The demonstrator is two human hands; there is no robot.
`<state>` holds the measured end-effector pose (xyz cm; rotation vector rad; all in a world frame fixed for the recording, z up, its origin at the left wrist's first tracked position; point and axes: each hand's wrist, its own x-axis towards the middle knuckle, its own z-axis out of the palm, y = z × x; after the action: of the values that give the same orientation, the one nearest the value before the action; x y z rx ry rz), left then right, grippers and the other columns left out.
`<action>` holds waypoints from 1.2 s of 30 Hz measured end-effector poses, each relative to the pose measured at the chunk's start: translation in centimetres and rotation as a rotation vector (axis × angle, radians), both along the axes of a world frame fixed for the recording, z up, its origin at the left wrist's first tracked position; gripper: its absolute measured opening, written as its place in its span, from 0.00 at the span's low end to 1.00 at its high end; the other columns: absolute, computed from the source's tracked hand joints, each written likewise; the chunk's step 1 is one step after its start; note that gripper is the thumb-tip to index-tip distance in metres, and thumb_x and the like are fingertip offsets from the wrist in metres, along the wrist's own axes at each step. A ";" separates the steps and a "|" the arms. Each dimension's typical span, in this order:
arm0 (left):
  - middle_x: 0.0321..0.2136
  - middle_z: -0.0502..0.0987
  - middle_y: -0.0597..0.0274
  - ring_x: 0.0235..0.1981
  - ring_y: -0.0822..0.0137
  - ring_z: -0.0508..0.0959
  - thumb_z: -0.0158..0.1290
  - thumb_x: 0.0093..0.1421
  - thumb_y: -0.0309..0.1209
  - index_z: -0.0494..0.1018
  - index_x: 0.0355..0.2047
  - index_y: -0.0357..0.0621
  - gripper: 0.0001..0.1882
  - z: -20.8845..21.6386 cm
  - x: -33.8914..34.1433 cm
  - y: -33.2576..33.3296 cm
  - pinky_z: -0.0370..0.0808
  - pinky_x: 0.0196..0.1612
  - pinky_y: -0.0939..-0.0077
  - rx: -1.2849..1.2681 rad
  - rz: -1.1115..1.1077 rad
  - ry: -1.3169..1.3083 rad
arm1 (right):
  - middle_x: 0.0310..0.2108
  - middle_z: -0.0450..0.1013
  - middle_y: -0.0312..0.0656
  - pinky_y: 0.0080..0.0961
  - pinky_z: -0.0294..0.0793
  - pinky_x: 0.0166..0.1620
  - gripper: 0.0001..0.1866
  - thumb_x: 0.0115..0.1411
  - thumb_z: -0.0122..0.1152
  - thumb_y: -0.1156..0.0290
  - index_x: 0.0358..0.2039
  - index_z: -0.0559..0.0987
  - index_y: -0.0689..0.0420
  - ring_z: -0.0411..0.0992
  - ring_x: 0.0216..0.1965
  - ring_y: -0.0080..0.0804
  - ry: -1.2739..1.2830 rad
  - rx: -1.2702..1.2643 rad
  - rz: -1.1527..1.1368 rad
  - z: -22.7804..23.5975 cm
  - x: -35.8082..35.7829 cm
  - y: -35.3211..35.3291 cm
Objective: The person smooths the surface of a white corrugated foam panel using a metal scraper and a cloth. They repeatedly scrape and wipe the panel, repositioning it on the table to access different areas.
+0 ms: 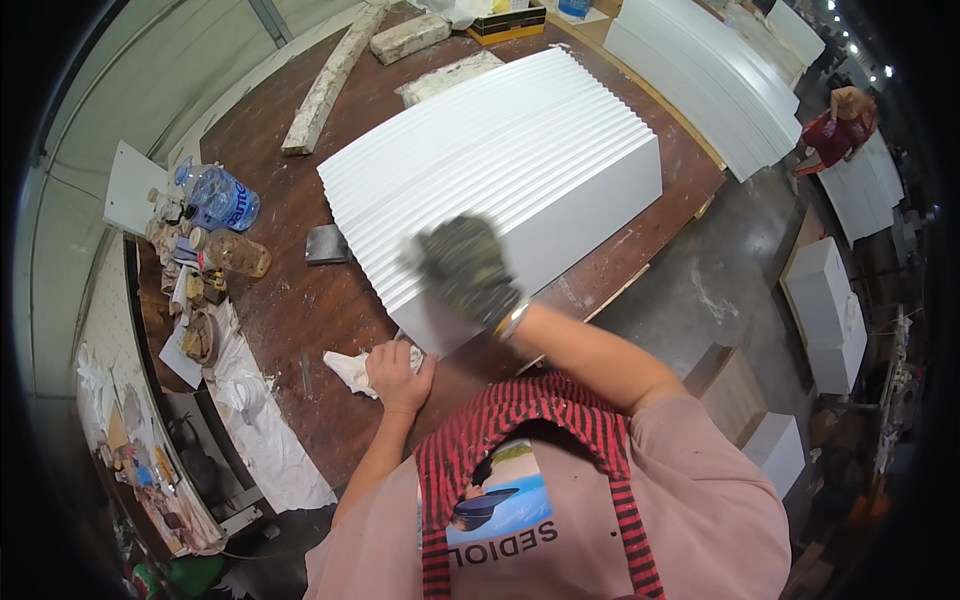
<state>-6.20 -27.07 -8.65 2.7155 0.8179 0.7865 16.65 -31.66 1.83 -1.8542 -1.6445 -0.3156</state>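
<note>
Here, a gloved right hand (465, 268) is over the near corner of a white ridged stack (490, 170), a bare left hand (396, 376) just below it.

The stack spreads beyond the right hand, on a brown table (275, 310). That hand is blurred, seemingly half-curled; whether it grips anything I cannot tell. The left hand's fingers bend loosely over a crumpled white cloth (350, 371); its hold is unclear. Uneven pressure could shift loose pieces, or a dirty glove smudge them. Left of the hands, a bottle (222, 198) has a blue printed label; the wearer's shirt (580, 530) bears lettering.
</note>
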 end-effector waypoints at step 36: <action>0.34 0.70 0.49 0.38 0.45 0.70 0.64 0.48 0.47 0.71 0.34 0.40 0.24 -0.7 0.0 -0.5 0.66 0.42 0.50 0.025 0.071 0.198 | 0.31 0.76 0.40 0.48 0.64 0.60 0.09 0.61 0.53 0.68 0.37 0.80 0.52 0.73 0.36 0.40 -0.082 -0.018 -0.059 -2.2 22.2 -3.2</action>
<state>-6.20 -27.60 -9.30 2.8342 0.9559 0.5495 38.83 -34.83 -0.36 -1.9290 -1.6540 -0.4076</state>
